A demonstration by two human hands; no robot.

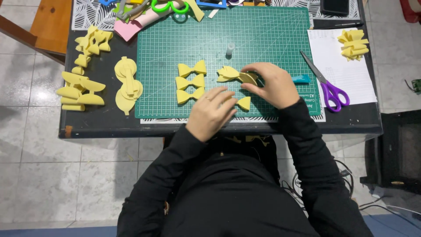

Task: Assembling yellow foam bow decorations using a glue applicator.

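left hand (212, 112): near edge of the green cutting mat (272, 30), palm down, fingers spread flat, pressing a yellow foam bow piece (244, 103). Only one tip of it shows.
right hand (272, 84): just beyond, fingers curled, pinching a yellow folded bow (234, 75) at its centre.
step: looks like bow assembly, shaping or fixing the middle of the folded bow while the other piece is held down.
next move: judging by this, needs a steady pinch at the centre and both wings kept aligned; foam likely springs back if the grip slackens.
done pieces: three finished yellow bows (191, 82) stacked in a column on the mat, left of the hands.
counter (105, 125): dark top; loose yellow foam cutouts (82, 90) at left, another yellow pile (353, 42) on white paper at right.
tools: purple scissors (328, 85) right of the mat, green scissors (170, 6) at the far edge, small clear tube (230, 48) mid-mat.
hidden: teal item (301, 79) by the right hand partly covered, can't identify. Far edge clutter cut off.
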